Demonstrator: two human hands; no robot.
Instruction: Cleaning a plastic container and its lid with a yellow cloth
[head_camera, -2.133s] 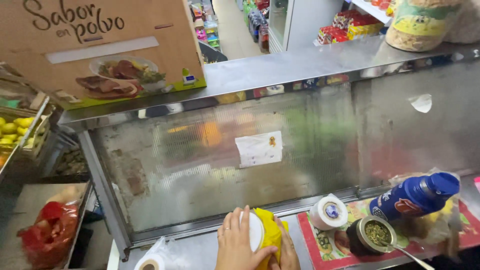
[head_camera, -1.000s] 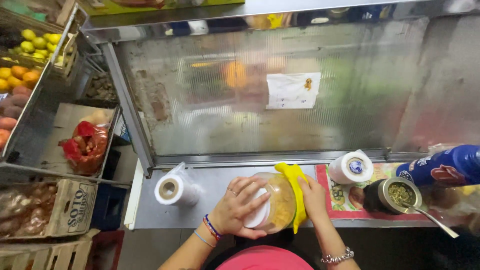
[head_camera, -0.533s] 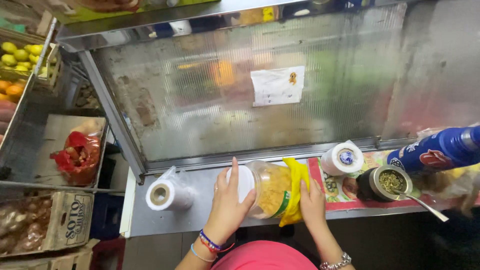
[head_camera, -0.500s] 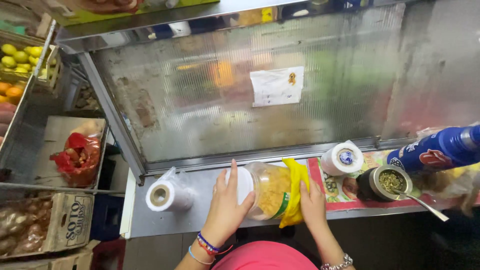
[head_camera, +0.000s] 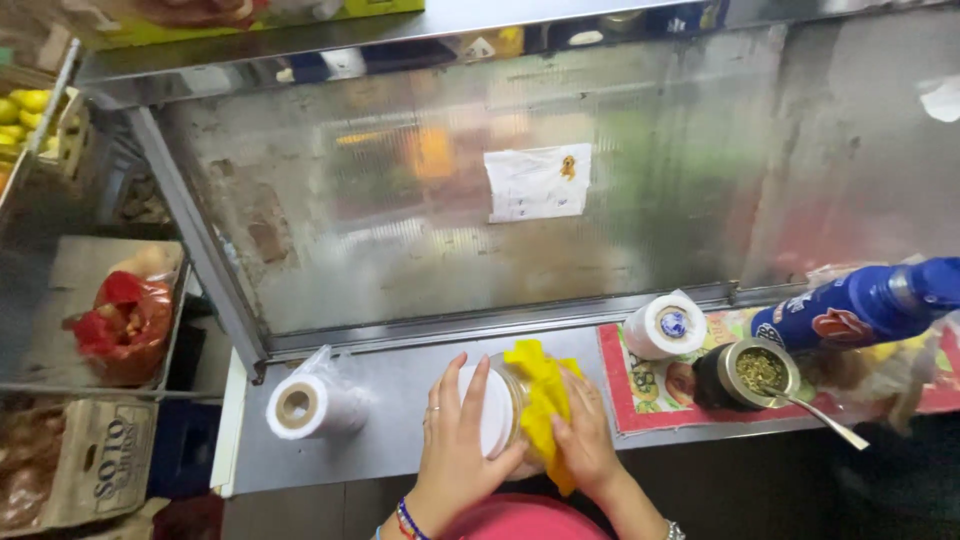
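A clear jar with a white lid (head_camera: 493, 410) lies on its side on the grey metal counter (head_camera: 390, 385). My left hand (head_camera: 455, 445) is spread over the lid end and holds the jar. Against the jar's side my right hand (head_camera: 585, 440) presses a yellow cloth (head_camera: 540, 395), which covers most of the glass.
A roll of clear plastic bags (head_camera: 305, 405) lies left of the jar. To the right are a white tape roll (head_camera: 665, 327), a cup of green herb with a metal straw (head_camera: 755, 372), a blue thermos (head_camera: 860, 305) and a patterned mat (head_camera: 650, 395). Behind rises a glass display case (head_camera: 500, 200). Produce crates stand at left.
The view has shifted slightly. The yellow cloth has moved up over the jar's side and now hides its yellowish contents; my left hand stays on the lid.
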